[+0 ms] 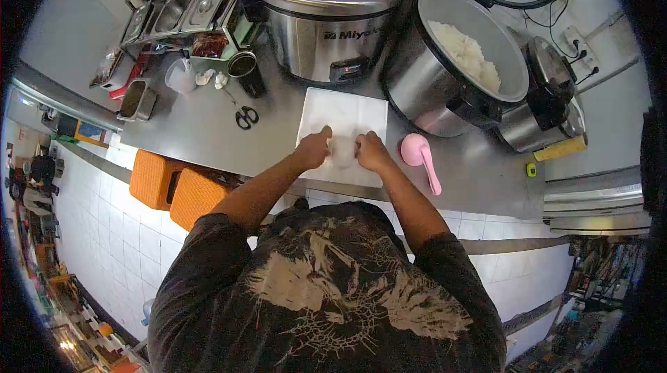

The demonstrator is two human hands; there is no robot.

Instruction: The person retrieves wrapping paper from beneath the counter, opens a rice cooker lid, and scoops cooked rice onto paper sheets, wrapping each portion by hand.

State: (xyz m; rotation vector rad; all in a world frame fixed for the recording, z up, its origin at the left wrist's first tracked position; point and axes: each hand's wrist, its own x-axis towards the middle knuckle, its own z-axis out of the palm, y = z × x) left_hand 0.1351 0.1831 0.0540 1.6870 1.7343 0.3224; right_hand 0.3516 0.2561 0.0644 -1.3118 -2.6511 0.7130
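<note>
A square white sheet or tray [321, 105] lies on the steel counter, close to its front edge. Over it, a pale, translucent plastic piece [342, 151] is held between my two hands. My left hand [314, 148] is closed on its left side, and my right hand [373, 151] is closed on its right side. What the plastic piece is exactly cannot be made out. A pink scoop [417, 153] rests on the counter just right of my right hand.
Behind stand a closed rice cooker [326, 32] and, to its right, an open one holding rice [465, 53]. Black-handled scissors [246, 117], a dark cup [247, 74] and a metal container [137, 100] are at the left. Orange stools [191, 196] stand below the counter.
</note>
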